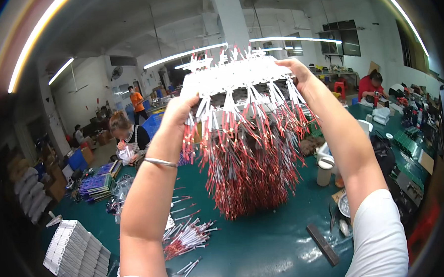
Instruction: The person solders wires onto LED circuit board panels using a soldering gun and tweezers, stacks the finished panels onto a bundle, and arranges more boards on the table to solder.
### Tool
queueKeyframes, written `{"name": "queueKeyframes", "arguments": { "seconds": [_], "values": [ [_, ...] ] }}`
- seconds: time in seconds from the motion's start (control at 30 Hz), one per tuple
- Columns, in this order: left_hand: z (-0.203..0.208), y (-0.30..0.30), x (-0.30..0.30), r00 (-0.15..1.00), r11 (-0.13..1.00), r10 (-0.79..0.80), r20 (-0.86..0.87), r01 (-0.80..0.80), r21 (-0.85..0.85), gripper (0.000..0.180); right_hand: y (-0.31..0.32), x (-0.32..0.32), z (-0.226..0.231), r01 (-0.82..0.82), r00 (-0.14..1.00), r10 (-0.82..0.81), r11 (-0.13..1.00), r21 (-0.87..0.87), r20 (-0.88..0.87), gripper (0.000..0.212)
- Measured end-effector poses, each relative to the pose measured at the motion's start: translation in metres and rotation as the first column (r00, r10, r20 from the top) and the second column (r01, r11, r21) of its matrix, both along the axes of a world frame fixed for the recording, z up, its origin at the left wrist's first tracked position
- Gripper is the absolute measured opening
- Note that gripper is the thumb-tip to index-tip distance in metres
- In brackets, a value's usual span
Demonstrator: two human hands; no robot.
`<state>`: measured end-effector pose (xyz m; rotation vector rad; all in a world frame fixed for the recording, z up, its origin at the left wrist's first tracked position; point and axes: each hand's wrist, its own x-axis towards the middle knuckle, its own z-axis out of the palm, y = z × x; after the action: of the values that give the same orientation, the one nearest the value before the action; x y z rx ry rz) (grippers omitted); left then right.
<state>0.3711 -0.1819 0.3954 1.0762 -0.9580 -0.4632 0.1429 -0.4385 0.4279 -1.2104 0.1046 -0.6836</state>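
Both of my hands grip a bright white board (236, 74), held up over the table. My left hand (186, 108) closes around its left end, and my right hand (298, 72) around its right end. Short red-and-white wires stick up from its top, and bundles of white and red wires hang along its near edge. Directly beneath in the view is a tall heap of red and grey wires (253, 181); whether the hanging wires touch it I cannot tell. Loose white-and-red wires (189, 239) lie on the green table (257, 256), below and left of the heap.
Stacked white parts (77, 253) stand at the near left. A dark bar (323, 244), a pale lidded cup (325, 172) and a round metal dish (344, 205) lie to the right. Purple-and-white bundles (95, 186) sit at the left, near a seated person (130, 137) across the table.
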Motion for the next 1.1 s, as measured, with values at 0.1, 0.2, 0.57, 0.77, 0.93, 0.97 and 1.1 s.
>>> {"name": "queueKeyframes", "arguments": {
  "seconds": [0.1, 0.2, 0.57, 0.77, 0.93, 0.97, 1.1],
  "values": [
    [-0.025, -0.029, 0.02, 0.998, 0.994, 0.014, -0.061, -0.007, 0.112, 0.021, -0.034, 0.029, -0.024, 0.004, 0.998, -0.002, 1.0, 0.024, -0.056, 0.034],
    [-0.054, -0.043, 0.023, 0.985, 0.989, 0.04, -0.17, -0.015, 0.149, 0.033, -0.057, 0.048, -0.058, 0.048, 0.993, -0.044, 0.998, 0.04, -0.109, 0.035],
    [-0.069, -0.038, 0.054, 0.934, 0.987, 0.042, -0.354, 0.016, 0.158, 0.093, -0.07, 0.031, -0.098, 0.194, 0.898, -0.199, 0.98, -0.051, -0.392, 0.089],
    [-0.073, -0.067, 0.057, 0.883, 0.953, -0.264, -0.388, 0.301, 0.036, 0.041, -0.066, 0.04, -0.12, -0.255, 0.966, 0.249, 0.963, 0.093, 0.067, 0.063],
    [-0.079, -0.062, 0.064, 0.848, 0.917, -0.381, -0.367, 0.397, -0.034, 0.053, -0.07, 0.036, -0.126, -0.375, 0.92, 0.363, 0.925, 0.062, 0.145, 0.068],
    [-0.082, -0.059, 0.064, 0.849, 0.929, -0.354, -0.391, 0.369, -0.041, 0.055, -0.069, 0.034, -0.127, -0.308, 0.947, 0.297, 0.947, 0.087, 0.124, 0.07],
    [-0.092, -0.028, 0.054, 0.902, 0.986, 0.11, -0.419, -0.046, 0.161, 0.072, -0.065, 0.022, -0.129, -0.158, 0.987, 0.153, 0.981, 0.11, 0.057, 0.078]
  ]
}}
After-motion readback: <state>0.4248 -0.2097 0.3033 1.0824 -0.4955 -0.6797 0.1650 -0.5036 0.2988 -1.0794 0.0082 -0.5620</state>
